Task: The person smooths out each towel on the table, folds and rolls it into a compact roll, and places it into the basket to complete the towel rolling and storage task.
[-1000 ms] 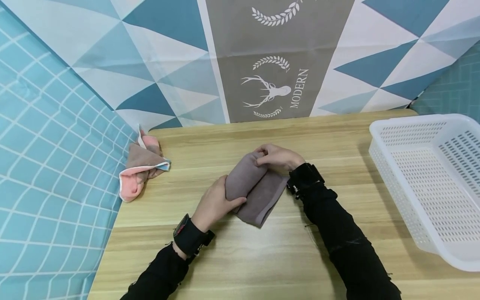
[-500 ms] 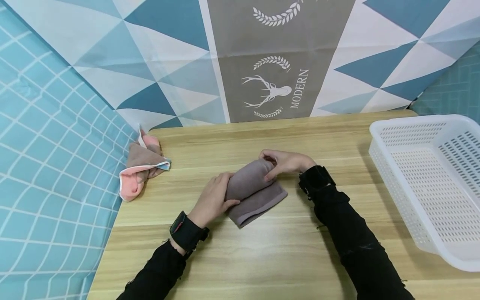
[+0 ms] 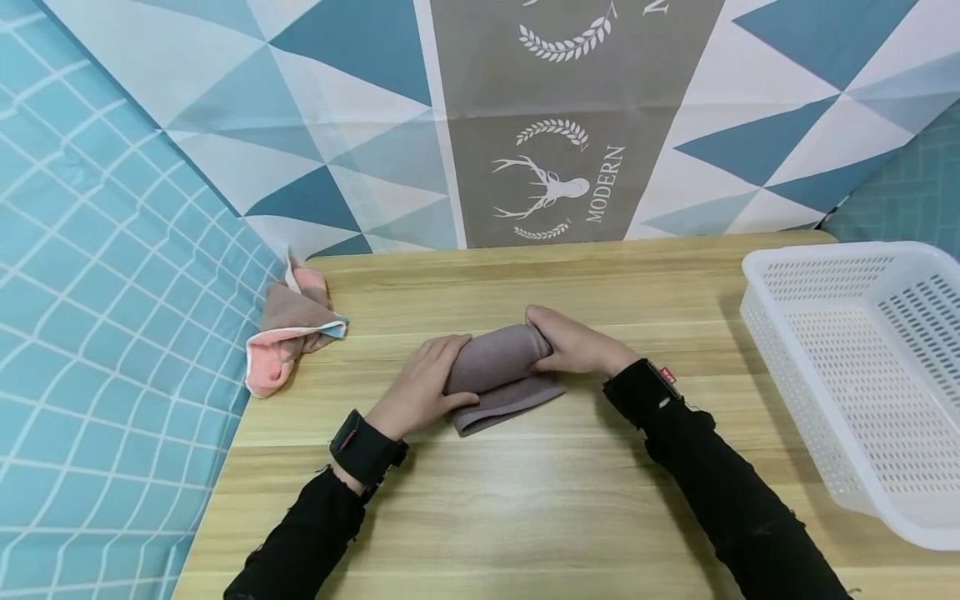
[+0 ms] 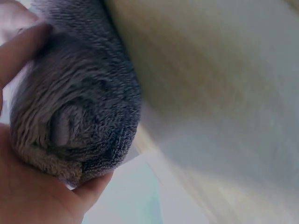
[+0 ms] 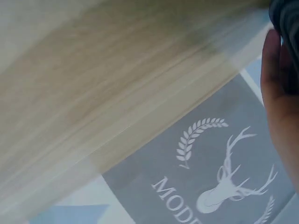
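Note:
A grey-brown towel (image 3: pixel 495 360) lies mid-table, mostly rolled up, with a short flat flap along its near side. My left hand (image 3: pixel 422 385) grips the roll's left end, thumb on the near side and fingers over the far side. At the other end, my right hand (image 3: pixel 573 342) holds the roll between thumb and fingers. The left wrist view shows the spiral end of the rolled towel (image 4: pixel 77 116) in the curve of the left hand. In the right wrist view only a dark edge of the towel (image 5: pixel 289 28) shows beside the right hand (image 5: pixel 278 93).
A crumpled pink and brown cloth (image 3: pixel 292 329) lies at the table's back left, against the blue checked sheet (image 3: pixel 112 275). To the right stands a white perforated plastic basket (image 3: pixel 847 383). A patterned cloth (image 3: pixel 375 125) hangs behind the wooden table (image 3: pixel 487 517).
The towel has been rolled further and turned more sideways, so its loose flap is shorter. My right hand has moved right and now wraps the roll's right end.

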`<state>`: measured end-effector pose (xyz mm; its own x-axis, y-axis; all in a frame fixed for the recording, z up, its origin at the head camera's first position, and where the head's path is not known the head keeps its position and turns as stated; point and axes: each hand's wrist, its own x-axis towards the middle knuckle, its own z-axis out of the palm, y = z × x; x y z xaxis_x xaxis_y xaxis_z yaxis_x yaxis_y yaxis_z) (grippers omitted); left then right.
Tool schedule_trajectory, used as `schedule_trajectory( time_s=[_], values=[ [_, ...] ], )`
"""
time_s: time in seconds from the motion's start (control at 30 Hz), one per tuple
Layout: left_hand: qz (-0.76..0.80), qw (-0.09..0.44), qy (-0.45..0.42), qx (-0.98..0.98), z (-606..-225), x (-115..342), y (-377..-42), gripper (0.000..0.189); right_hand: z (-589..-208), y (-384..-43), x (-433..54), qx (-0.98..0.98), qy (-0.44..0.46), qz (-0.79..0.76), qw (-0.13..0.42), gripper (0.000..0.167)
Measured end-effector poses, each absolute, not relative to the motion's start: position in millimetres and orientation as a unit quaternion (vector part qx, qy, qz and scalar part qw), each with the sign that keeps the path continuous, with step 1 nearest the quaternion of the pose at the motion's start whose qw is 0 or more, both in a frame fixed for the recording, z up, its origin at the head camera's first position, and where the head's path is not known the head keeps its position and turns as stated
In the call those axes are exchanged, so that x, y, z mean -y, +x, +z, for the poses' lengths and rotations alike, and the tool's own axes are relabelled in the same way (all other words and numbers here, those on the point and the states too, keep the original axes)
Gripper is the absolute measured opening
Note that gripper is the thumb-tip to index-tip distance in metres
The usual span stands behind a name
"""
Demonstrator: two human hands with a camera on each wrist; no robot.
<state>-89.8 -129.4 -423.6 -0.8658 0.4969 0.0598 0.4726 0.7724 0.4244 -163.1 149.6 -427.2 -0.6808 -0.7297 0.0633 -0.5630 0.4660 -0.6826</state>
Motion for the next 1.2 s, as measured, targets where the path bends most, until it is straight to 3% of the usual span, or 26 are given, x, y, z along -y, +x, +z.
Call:
schedule_trajectory(
  time_s=[0.3,0.47,0.73,0.93,1.07,1.2],
  values=[
    [0.332,0.122,0.183,-0.917,-408.3,140.8,-91.0,0.074,-438.5,-153.5,-145.3,-0.883,-0.399,-0.248,-0.004,0.054],
    [0.386,0.168,0.139,-0.897,-409.3,142.4,-92.4,0.067,-439.0,-150.1,-144.1,-0.889,-0.401,-0.218,-0.034,0.048],
    [0.346,0.136,0.146,-0.917,-414.6,127.6,-86.5,0.059,-399.7,-142.1,-151.0,-0.898,-0.367,-0.227,0.088,0.050],
    [0.268,0.078,0.190,-0.941,-413.6,117.2,-87.4,0.061,-384.6,-150.0,-146.6,-0.889,-0.338,-0.284,0.119,0.067],
    [0.228,0.080,0.197,-0.950,-412.9,112.6,-91.4,0.068,-391.1,-153.5,-136.6,-0.868,-0.377,-0.276,0.167,0.082],
    [0.213,0.090,0.195,-0.953,-413.7,109.3,-92.7,0.072,-397.9,-153.7,-123.5,-0.867,-0.399,-0.225,0.198,0.071]
  ],
)
